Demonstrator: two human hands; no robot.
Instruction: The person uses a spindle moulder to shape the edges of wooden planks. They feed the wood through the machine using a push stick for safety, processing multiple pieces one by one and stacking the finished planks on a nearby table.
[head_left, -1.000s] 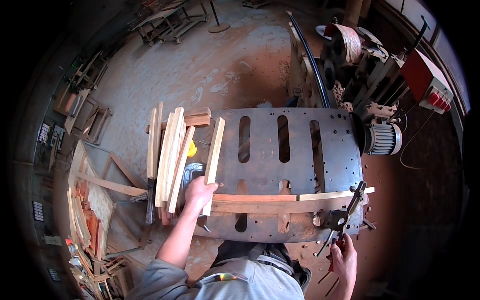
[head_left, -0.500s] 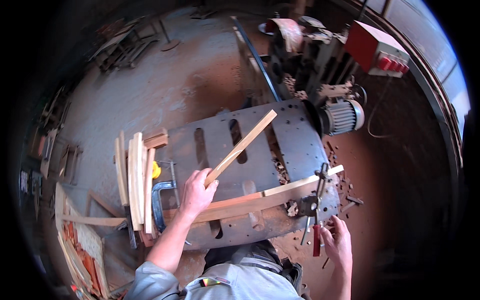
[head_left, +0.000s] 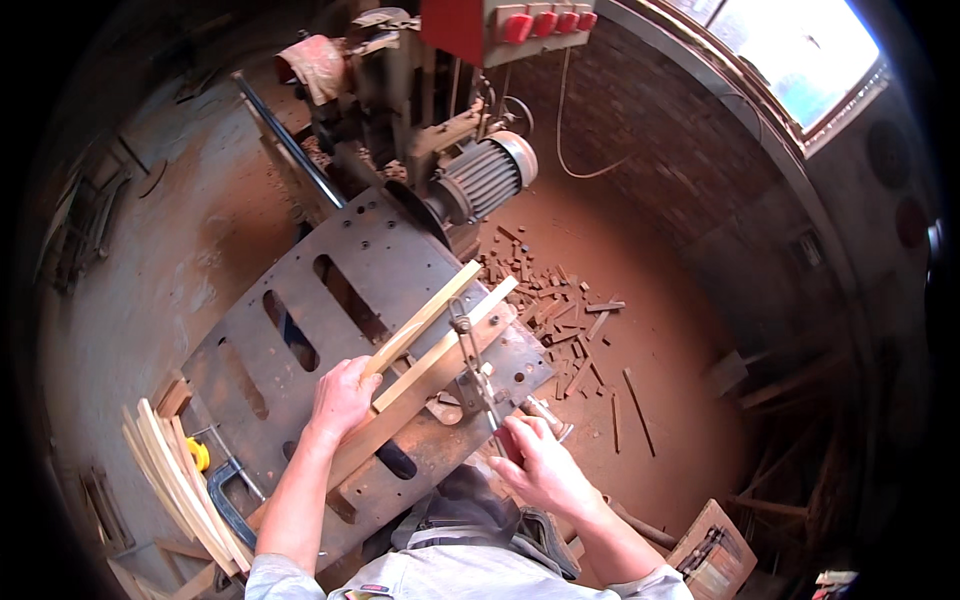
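My left hand (head_left: 342, 398) is closed round the near end of a pale wooden strip (head_left: 428, 314), which slants over the metal machine table (head_left: 235, 325). Beside it, a second pale strip (head_left: 452, 342) lies along a thicker wooden board (head_left: 425, 378). A bar clamp (head_left: 474, 352) sits across the board's far right end, near the table's edge. My right hand (head_left: 543, 466) is wrapped round the clamp's red handle, mostly hidden by the fingers.
Curved strips (head_left: 178, 485) are stacked at the lower left, beside a blue G-clamp (head_left: 228, 497) and a yellow object (head_left: 198, 456). A motor (head_left: 488, 178) stands behind the table under a red switch box (head_left: 465, 30). Wood offcuts (head_left: 570, 325) litter the floor at right.
My view has swung to the right. The right hand has closed on the clamp handle. The strip in my left hand has come down alongside the board.
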